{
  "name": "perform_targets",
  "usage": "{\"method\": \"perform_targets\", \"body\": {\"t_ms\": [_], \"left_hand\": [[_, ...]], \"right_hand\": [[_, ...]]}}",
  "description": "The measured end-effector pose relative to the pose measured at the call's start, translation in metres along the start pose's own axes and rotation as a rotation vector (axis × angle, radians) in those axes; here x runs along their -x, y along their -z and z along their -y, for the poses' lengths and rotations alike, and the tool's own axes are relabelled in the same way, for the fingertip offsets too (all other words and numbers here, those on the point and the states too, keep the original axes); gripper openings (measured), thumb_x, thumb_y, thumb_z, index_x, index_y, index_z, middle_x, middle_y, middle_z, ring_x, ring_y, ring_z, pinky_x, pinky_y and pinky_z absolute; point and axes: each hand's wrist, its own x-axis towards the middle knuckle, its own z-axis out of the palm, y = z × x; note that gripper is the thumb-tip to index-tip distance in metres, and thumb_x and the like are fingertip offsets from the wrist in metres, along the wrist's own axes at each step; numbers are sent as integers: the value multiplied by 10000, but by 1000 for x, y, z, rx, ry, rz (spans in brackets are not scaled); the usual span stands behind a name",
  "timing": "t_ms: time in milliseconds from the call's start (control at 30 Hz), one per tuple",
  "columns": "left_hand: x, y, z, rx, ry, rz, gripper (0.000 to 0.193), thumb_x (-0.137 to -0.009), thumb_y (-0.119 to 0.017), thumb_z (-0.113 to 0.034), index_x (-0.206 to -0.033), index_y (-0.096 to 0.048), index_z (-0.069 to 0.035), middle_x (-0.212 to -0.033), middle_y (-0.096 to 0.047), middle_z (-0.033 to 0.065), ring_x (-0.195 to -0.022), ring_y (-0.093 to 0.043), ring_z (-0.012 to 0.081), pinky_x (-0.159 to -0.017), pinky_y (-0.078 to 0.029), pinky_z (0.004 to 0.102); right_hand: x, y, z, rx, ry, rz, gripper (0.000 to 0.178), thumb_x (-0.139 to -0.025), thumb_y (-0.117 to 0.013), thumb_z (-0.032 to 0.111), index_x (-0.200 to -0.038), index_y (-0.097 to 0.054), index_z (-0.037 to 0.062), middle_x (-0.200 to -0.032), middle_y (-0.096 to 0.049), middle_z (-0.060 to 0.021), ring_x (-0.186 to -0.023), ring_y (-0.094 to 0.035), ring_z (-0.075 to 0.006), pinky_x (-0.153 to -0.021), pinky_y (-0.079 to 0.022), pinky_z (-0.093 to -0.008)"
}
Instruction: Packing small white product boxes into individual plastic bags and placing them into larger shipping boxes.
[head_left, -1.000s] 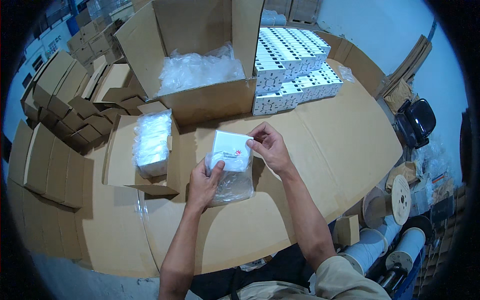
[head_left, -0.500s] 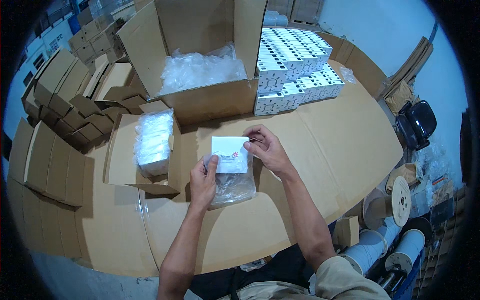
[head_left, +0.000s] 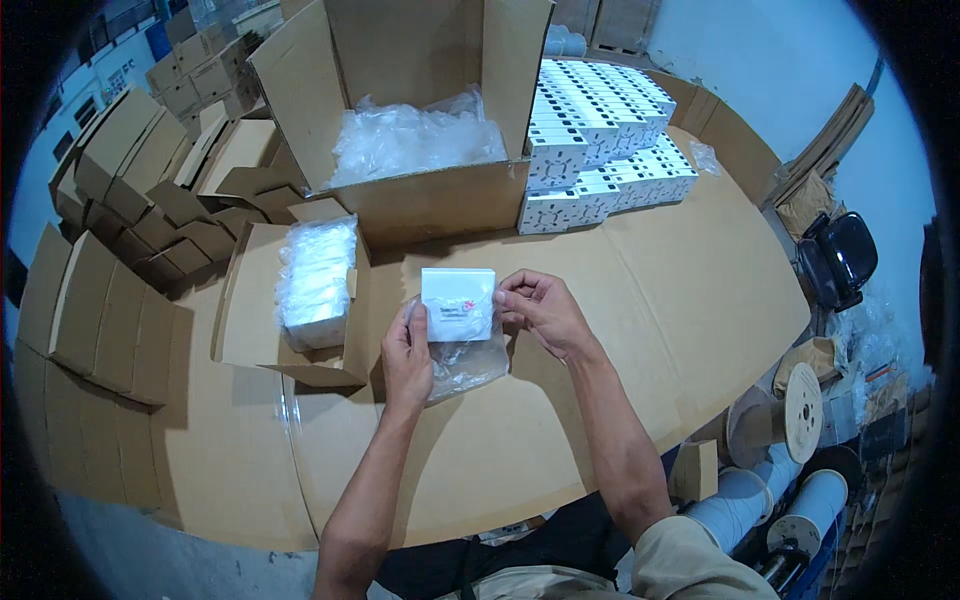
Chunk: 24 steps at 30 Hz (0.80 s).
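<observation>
A flat white square box (head_left: 460,290) with a small red mark sits partly in a clear plastic bag (head_left: 472,365), whose loose end hangs below it. My left hand (head_left: 407,355) is closed on its left side, thumb laid over the front. At its right edge, the fingers of my right hand (head_left: 540,310) pinch together; whether they grip the bag or the box's edge is hard to make out. Left of my hands stands an open cardboard carton (head_left: 245,300) holding a row of bagged white boxes (head_left: 318,275).
Behind is a large open carton (head_left: 430,205) with clear plastic bags (head_left: 415,140) in it. Stacked white boxes (head_left: 610,135) stand to its right. Folded brown cartons (head_left: 100,330) line the left. Cable spools (head_left: 800,410) lie beyond the table's right edge.
My right hand has shifted right and slightly down along the box's edge. The box has tilted slightly, while my left hand keeps its hold. The whole view has shifted a little.
</observation>
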Motion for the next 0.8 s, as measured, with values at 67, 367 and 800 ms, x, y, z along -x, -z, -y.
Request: {"method": "perform_targets", "body": {"t_ms": [67,367,800], "left_hand": [[0,-1,0,5,-39,-8,453,-1093,-454,-355,-1226,-635,38,-1006,-695,81,-940,-614,127,-859,-498,307],[-3,4,-1,-97,-48,-12,474,-1108,-377,-378,-1337,-626,-46,-1135,-693,97,-1049,-615,160,-939,-482,323],[-5,5,-20,-29,-152,56,522,-1110,-337,-413,-1332,-614,-32,-1279,-648,86,-1192,-566,187,-1067,-401,326]], "right_hand": [[-4,4,-1,36,-12,16,120,-965,-689,111,-1036,-663,17,-941,-704,-36,-801,-656,-83,-688,-550,-227],[-4,-8,-3,16,105,67,84,-989,-647,98,-1033,-658,27,-922,-681,-7,-840,-646,-75,-768,-539,-215],[4,-5,9,-116,268,123,78,-1031,-555,89,-1080,-590,39,-1111,-698,-103,-990,-665,-129,-888,-552,-291]]}}
